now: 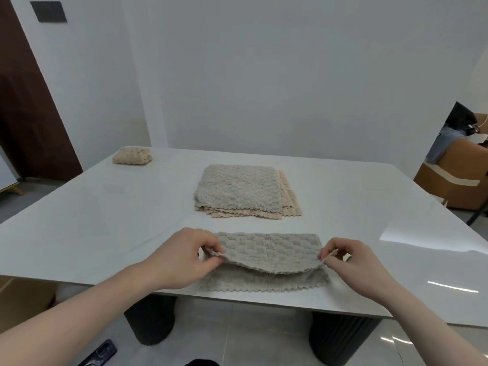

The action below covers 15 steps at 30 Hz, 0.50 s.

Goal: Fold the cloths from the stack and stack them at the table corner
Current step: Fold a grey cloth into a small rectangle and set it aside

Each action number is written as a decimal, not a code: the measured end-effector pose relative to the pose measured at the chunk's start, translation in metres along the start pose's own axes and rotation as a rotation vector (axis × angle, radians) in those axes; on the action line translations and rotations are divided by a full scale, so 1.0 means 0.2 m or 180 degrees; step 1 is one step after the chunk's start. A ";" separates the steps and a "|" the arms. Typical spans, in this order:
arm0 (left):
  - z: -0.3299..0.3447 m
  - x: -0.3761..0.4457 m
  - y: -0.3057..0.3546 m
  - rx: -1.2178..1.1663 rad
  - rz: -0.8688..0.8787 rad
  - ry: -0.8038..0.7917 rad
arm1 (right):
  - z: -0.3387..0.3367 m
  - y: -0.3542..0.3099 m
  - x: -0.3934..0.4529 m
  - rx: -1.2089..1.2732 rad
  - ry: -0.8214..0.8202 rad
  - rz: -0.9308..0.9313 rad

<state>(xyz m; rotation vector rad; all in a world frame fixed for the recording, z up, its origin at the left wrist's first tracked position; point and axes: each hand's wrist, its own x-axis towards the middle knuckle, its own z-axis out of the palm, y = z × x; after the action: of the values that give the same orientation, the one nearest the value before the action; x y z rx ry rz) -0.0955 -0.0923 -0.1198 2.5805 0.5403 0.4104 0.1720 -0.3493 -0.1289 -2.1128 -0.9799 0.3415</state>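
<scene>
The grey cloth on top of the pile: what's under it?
Under the grey cloth lie beige cloths; only their wavy edges show at the front and right. Their number and middles are covered.

One table [111, 207]. One cloth [266, 256] held near. One stack [239, 191] of cloths in the middle. One folded cloth [132, 155] far left. Two hands: left [182, 258], right [353, 262].

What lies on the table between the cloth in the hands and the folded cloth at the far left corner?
In the head view, only bare table lies between the held cloth and the folded cloth.
</scene>
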 end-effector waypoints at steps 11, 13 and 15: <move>0.01 -0.02 0.07 0.0845 -0.0177 -0.0650 | 0.00 -0.01 -0.05 -0.0454 -0.0321 -0.0173; 0.01 0.03 0.14 0.0782 -0.0161 -0.0360 | 0.02 -0.06 -0.01 -0.0370 0.0061 -0.0336; 0.07 0.11 0.21 0.0708 -0.0012 -0.0219 | 0.07 -0.10 0.04 -0.0471 0.0216 -0.0553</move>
<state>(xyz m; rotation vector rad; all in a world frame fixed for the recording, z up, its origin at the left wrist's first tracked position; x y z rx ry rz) -0.0585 -0.1221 -0.1062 2.7938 0.5963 0.2722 0.1596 -0.3264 -0.1235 -2.1363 -1.1698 0.1124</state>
